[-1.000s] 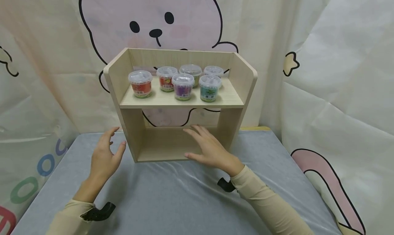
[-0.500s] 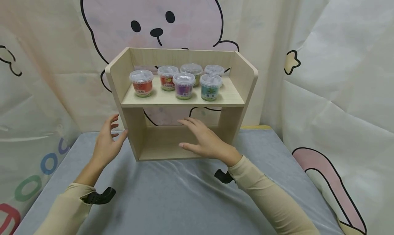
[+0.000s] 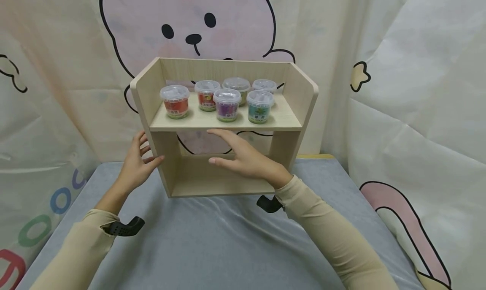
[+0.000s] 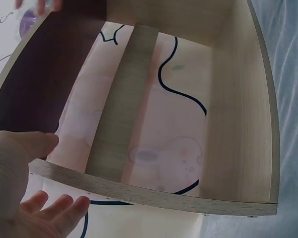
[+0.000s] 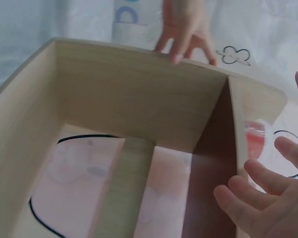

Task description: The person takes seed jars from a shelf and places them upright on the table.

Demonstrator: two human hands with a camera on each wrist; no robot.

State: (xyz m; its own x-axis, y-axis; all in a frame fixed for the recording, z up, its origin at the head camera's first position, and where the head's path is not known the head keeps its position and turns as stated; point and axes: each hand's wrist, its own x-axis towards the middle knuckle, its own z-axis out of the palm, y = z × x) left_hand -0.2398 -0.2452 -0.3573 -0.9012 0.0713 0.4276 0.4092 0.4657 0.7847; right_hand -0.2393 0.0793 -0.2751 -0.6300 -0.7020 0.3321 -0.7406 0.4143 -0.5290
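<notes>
The wooden shelf (image 3: 224, 125) stands between both hands; the left hand (image 3: 138, 165) touches its left side, the right hand (image 3: 243, 157) is in front, fingers open

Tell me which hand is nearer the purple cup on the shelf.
Right. The right hand reaches up just under the shelf edge, almost directly below the purple cup. The left hand is at the shelf's left side panel, lower and farther off.

Upright wooden shelf (image 3: 224, 125) on table
</notes>
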